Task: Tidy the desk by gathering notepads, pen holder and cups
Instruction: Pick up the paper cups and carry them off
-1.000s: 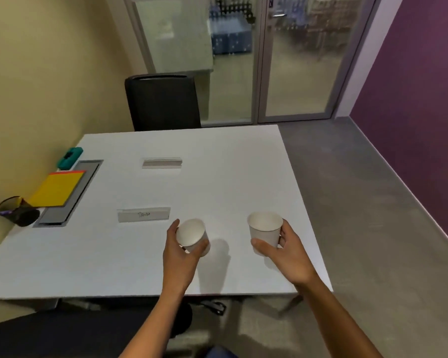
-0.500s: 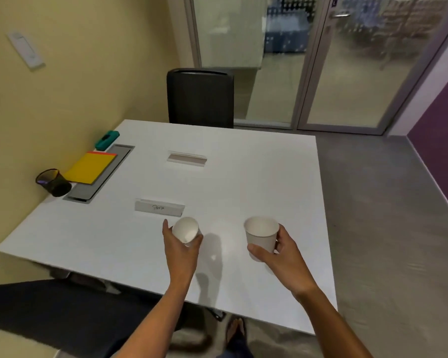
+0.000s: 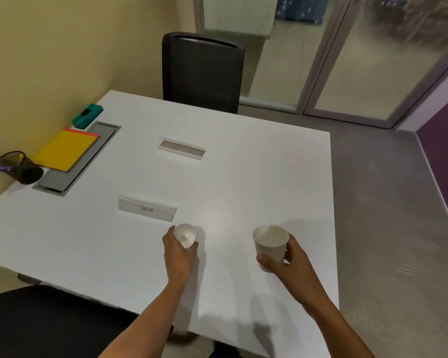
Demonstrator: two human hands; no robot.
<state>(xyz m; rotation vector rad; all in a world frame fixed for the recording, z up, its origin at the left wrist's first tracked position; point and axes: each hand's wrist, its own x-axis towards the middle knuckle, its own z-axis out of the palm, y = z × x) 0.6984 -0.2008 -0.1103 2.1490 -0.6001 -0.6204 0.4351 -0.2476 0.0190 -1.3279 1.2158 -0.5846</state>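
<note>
A person stands at the near edge of a white desk (image 3: 243,156), a white paper cup in each hand; the left hand (image 3: 177,254) wraps its fingers round a cup tipped forward (image 3: 184,237), mouth facing away, and the right hand (image 3: 287,257) grips an upright cup (image 3: 270,242) by its side, thumb in front; both cups look to be held just above the desk, well apart from each other.

Risks, as a judgement: thin paper walls buckle if squeezed; the tipped cup would spill anything left inside, though its contents cannot be seen; carrying both toward the far left corner, an arm could knock over the folded name card (image 3: 147,208) just beyond the left hand.

The other task things sit at that left corner by the wall: a black mesh pen holder (image 3: 18,167), lying tilted; beside it yellow notepads (image 3: 66,149) stacked on a grey recessed panel (image 3: 60,178); a teal stapler-like object (image 3: 87,116) behind them.

A second name card (image 3: 181,148) stands mid-desk; a black office chair (image 3: 201,71) at the far side; yellow wall on the left, purple wall on the right, frosted glass doors (image 3: 347,55) behind, grey floor (image 3: 388,202).
</note>
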